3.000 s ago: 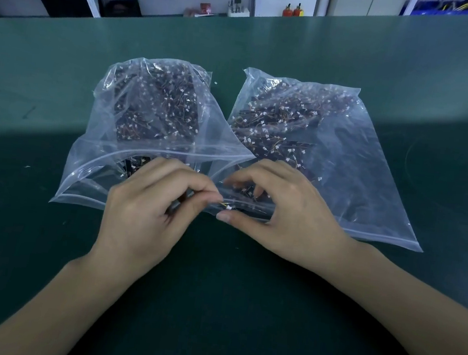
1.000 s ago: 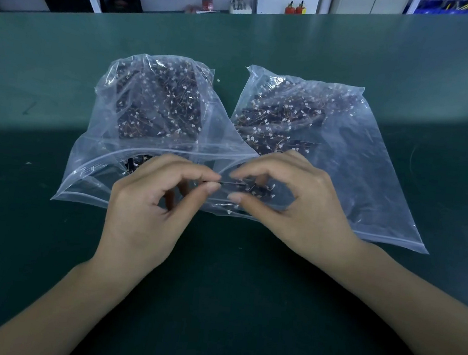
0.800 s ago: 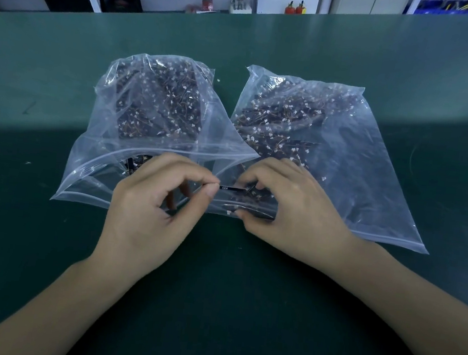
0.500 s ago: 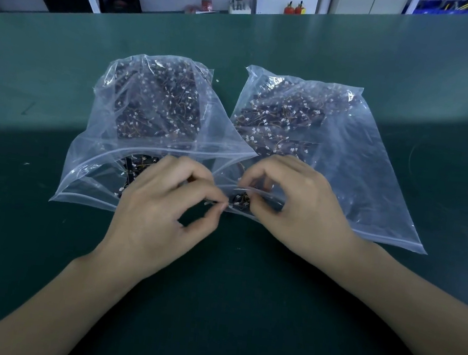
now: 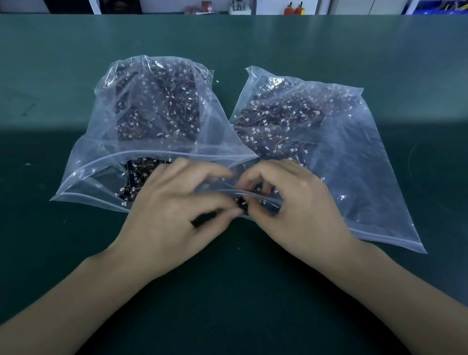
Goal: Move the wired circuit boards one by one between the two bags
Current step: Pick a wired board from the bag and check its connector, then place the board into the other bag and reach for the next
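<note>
1. Left hand and right hand met at the near mouths of the two bags, fingers curled, pinching one small dark circuit board between them.
2. Transfer judged mid-way: left bag and right bag on the bench both held many boards.
3. Boards: dark, thin wires, white connectors.

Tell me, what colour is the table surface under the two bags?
Dark green: the table is covered in a plain green mat, seen in the head view.
</note>
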